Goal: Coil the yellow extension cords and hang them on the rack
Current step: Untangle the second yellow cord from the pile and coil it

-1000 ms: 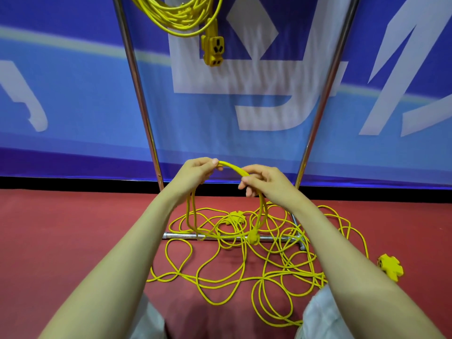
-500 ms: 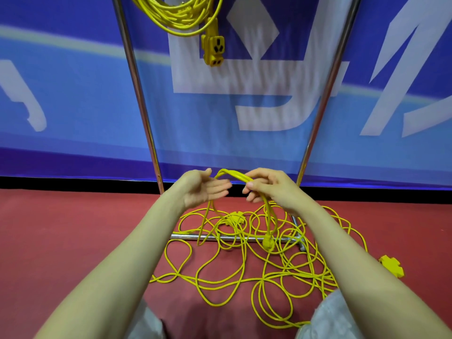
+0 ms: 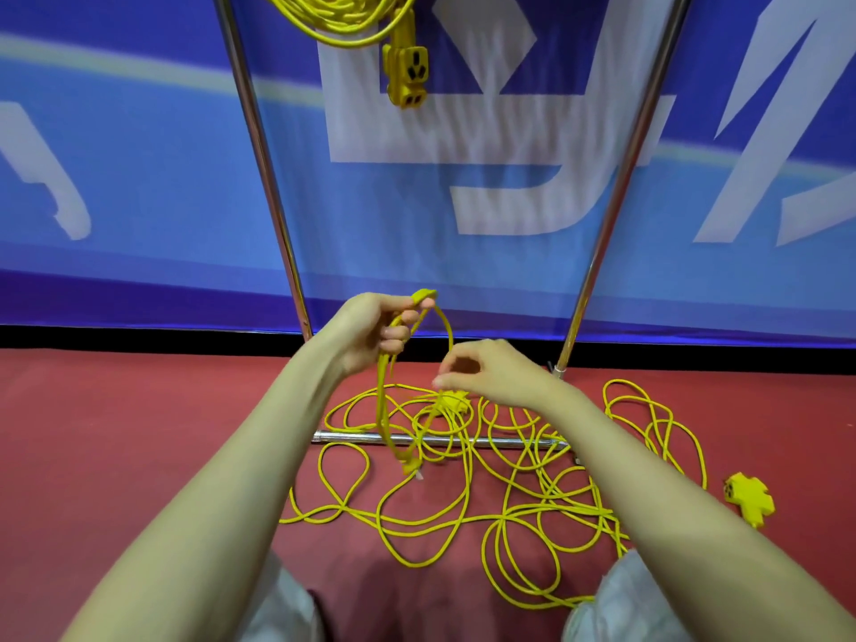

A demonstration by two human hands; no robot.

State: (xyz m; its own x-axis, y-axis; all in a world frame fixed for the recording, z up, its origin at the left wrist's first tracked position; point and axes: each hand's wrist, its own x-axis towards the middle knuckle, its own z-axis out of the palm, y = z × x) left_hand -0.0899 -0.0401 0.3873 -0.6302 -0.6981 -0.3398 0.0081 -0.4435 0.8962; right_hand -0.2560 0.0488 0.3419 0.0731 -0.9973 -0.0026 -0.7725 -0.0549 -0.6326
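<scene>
Since earlier, the left hand (image 3: 370,333) has closed round loops of the yellow cord (image 3: 380,396), lifting them over its tangle on the floor (image 3: 139,433), while the right hand (image 3: 491,373) has sunk, its grip unclear, before a banner (image 3: 139,155) with unreadable white lettering.

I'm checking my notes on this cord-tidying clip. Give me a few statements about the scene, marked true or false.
1. The left hand grips loops of the yellow cord. True.
2. A finished coil hangs at the top of the rack. True.
3. The cord on the floor is neatly wound. False: it lies in a loose tangle, spread across the rack's base bar.
4. The floor is blue. False: it is red; the banner behind the rack is blue.
5. A yellow socket block lies on the floor at the right. True.
</scene>
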